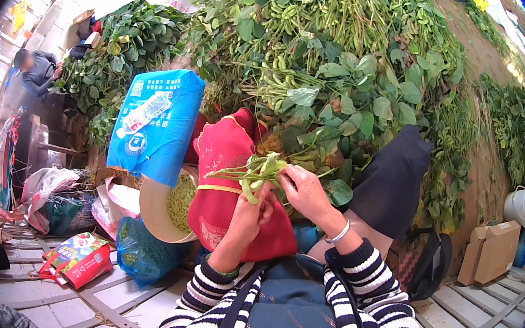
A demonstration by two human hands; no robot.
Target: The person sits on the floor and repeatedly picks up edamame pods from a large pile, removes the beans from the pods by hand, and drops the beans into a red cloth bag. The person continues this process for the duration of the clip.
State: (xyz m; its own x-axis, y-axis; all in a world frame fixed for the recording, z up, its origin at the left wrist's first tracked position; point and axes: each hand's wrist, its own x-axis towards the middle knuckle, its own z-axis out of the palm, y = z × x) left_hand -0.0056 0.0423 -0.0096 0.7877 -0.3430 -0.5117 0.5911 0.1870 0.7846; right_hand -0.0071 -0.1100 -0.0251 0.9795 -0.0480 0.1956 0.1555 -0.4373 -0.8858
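My left hand [257, 208] grips green soybean pods [250, 192] at the lower end of a small bunch of stems, above a red cloth [222, 179] over my lap. The fingers of my right hand [300, 188] are closed on the same bunch's leafy top [272, 164]. Just left of the cloth, a pale bucket [151, 209] holds shelled green beans or pods [181, 203]; a blue printed bag [159, 126] with a clear plastic bottle [147, 113] on it partly covers the bucket. Beyond my hands lies a large heap of soybean plants [328, 29] with pods and leaves.
Another person [40, 72] sits at far left beside more plants [130, 39]. Near the bucket are a blue mesh sack [148, 251] and a red bag [81, 260]. At right are a dark bag [431, 268], cardboard boxes [490, 251], a white bucket [521, 205] and further plants [517, 131].
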